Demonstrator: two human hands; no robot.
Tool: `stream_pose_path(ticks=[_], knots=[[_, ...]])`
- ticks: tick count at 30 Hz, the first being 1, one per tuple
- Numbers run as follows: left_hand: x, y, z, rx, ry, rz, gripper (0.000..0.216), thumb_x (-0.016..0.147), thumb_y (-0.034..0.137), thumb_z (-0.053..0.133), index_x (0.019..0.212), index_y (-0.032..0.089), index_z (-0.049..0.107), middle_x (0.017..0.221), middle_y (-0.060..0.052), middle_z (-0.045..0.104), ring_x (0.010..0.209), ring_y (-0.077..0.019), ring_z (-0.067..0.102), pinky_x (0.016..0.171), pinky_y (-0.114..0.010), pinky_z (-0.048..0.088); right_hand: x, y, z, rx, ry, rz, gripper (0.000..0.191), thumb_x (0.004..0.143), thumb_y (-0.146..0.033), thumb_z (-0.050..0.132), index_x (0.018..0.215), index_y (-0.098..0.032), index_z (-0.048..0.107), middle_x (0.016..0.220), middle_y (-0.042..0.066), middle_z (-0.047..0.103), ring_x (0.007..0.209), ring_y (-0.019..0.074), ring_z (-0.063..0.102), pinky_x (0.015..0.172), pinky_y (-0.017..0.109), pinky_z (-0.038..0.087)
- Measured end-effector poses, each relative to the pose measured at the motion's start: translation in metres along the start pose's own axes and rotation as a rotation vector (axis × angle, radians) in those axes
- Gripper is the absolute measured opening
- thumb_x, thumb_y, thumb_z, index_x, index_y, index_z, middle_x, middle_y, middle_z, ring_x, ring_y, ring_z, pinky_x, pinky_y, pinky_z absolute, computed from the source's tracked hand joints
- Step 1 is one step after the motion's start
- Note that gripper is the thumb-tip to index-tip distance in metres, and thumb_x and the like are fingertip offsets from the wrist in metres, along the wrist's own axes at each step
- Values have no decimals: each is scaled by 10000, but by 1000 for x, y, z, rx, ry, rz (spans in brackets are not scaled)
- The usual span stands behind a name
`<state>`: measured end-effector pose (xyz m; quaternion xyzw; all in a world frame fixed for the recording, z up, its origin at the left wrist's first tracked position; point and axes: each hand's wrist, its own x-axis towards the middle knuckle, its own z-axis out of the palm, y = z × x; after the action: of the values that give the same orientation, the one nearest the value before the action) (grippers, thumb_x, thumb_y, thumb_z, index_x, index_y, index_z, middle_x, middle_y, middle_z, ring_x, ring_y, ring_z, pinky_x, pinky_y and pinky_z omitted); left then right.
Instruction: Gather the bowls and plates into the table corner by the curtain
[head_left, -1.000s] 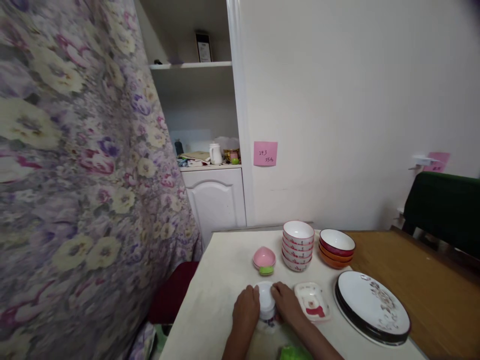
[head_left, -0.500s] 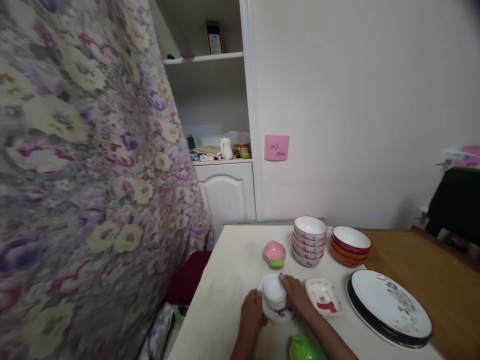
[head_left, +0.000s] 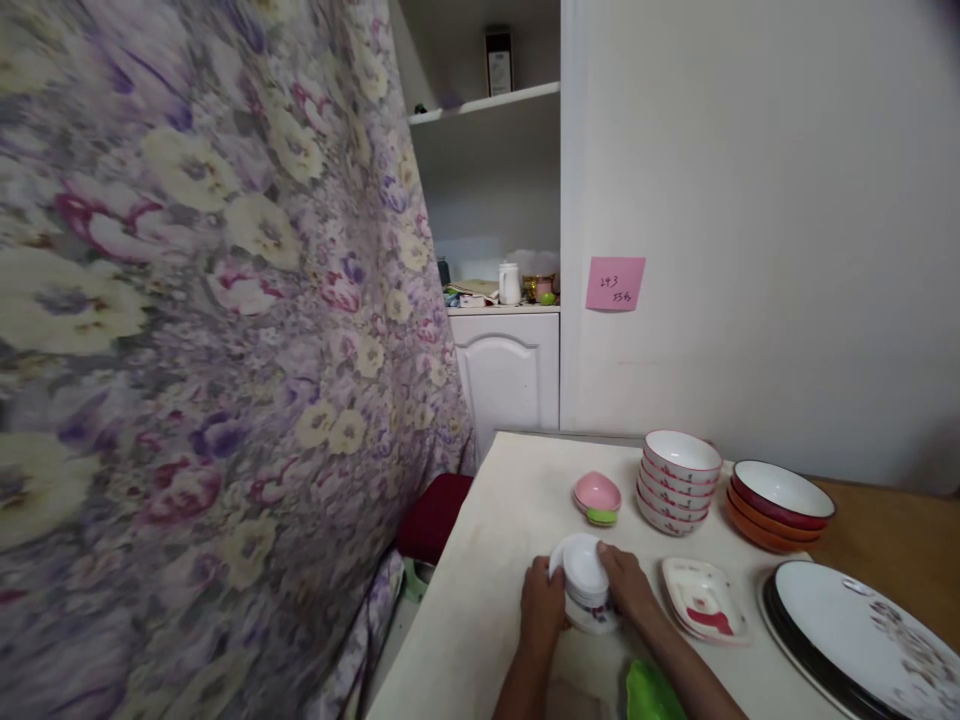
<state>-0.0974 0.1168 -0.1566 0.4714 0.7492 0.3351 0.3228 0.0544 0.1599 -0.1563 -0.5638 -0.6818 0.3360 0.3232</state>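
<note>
Both my hands hold a small stack of white bowls [head_left: 586,590] with a floral print, on a cream table [head_left: 480,610]. My left hand [head_left: 542,606] is wrapped round the stack's left side. Against the right side, my right hand [head_left: 628,588] has its fingers curled over the rim. A pink peach-shaped dish [head_left: 597,495] lies just beyond the stack. To its right sits a small square dish [head_left: 705,601] with a red figure.
A stack of several red-rimmed white bowls [head_left: 681,468] and a red and orange bowl stack [head_left: 780,502] stand at the back. A large dark-rimmed plate [head_left: 862,635] lies right. A green object [head_left: 649,692] sits near me. A floral curtain [head_left: 210,350] hangs left, a white cabinet [head_left: 510,375] behind.
My view has swung to the left, so everything shifted right in the picture. My hands keep hold of the white bowl stack, and the dark chair has left the view.
</note>
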Motion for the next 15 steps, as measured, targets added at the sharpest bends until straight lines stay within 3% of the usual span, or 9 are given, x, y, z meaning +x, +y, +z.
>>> stream_pose_path(ticks=[7, 15], knots=[[-22, -32, -52, -5, 141, 79, 281, 826, 356, 372, 981, 185, 532, 1019, -104, 658, 958, -203, 605, 824, -295, 438, -14, -41, 40, 18, -38, -58, 501, 891, -469, 250, 911, -204, 674, 894, 73, 724, 908, 229, 625, 814, 341, 460], [-69, -100, -129, -8, 241, 14, 403, 784, 493, 341, 985, 185, 506, 942, -95, 662, 858, -239, 616, 827, -371, 450, -64, -103, 109, 19, -133, -95, 445, 916, -352, 271, 1033, -179, 663, 1010, 128, 696, 1002, 241, 610, 899, 370, 441]])
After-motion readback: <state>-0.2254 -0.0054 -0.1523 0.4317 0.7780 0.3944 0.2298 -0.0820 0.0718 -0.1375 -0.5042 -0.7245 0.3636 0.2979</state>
